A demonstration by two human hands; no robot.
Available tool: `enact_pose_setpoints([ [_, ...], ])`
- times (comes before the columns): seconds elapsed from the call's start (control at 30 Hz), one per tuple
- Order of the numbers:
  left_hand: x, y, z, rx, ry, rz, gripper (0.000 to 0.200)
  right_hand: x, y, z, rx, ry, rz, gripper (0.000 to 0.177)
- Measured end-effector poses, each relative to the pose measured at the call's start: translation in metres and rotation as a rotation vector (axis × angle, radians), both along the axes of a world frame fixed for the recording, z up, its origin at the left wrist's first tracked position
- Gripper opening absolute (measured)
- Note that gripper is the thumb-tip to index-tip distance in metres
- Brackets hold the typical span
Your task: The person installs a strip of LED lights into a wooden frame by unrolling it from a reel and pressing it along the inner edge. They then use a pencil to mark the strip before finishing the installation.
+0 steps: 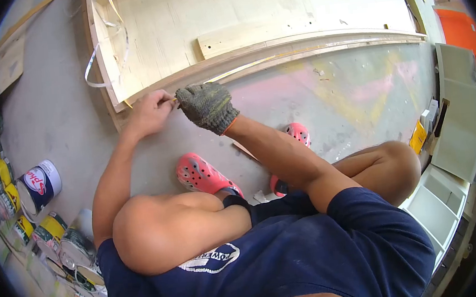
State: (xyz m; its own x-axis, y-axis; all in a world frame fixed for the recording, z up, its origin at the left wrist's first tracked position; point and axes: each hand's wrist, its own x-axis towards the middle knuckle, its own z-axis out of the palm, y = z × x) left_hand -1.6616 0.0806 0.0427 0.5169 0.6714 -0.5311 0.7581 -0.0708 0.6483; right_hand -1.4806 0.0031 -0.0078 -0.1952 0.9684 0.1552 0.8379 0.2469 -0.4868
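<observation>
My bare left hand (152, 114) is closed in a pinch at the front edge of a shallow wooden box or frame (159, 86). Right beside it, my right hand (207, 106), in a dark grey knitted glove with an orange cuff, is curled closed. A thin yellowish strip (253, 65) runs along the wooden edge towards the glove, and a bit of it shows between both hands. How my gloved fingers grip it is partly hidden. Loose, pale, shiny strip loops (90, 69) hang over the frame's left corner.
Paint cans stand on the left, one a large blue and white can (42, 185). A loose board (251, 35) lies inside the frame. White cabinet-like pieces (457, 129) line the right. My pink clogs (197, 172) are on the paint-stained floor (330, 101).
</observation>
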Motion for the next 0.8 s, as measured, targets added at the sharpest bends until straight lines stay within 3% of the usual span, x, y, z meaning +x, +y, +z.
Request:
enact_pose_setpoints([
  [0.17, -0.012, 0.003, 0.008, 0.05, 0.132, 0.0, 0.019, -0.004, -0.003, -0.008, 0.004, -0.018, 0.005, 0.014],
  [0.23, -0.023, -0.006, -0.009, 0.317, -0.009, 0.061, 0.014, -0.005, -0.001, -0.011, -0.049, -0.048, 0.016, 0.02],
  [0.27, -0.028, -0.009, -0.017, 0.318, -0.01, 0.061, 0.014, -0.005, -0.002, -0.012, -0.049, -0.048, 0.015, 0.02],
  [0.33, -0.034, -0.013, -0.025, 0.628, -0.035, -0.028, 0.011, -0.008, -0.006, -0.013, 0.061, -0.011, 0.079, 0.025],
  [0.37, -0.037, -0.015, -0.03, 0.625, -0.034, -0.027, 0.011, -0.009, -0.009, -0.013, 0.024, -0.005, 0.125, 0.032],
  [0.53, -0.056, -0.024, -0.046, 0.953, -0.015, -0.103, 0.022, -0.004, -0.033, -0.016, 0.118, 0.008, 0.175, 0.028],
  [0.8, -0.063, -0.027, -0.062, 0.953, 0.09, -0.159, 0.025, -0.009, -0.049, -0.02, -0.022, 0.082, 0.35, 0.042],
])
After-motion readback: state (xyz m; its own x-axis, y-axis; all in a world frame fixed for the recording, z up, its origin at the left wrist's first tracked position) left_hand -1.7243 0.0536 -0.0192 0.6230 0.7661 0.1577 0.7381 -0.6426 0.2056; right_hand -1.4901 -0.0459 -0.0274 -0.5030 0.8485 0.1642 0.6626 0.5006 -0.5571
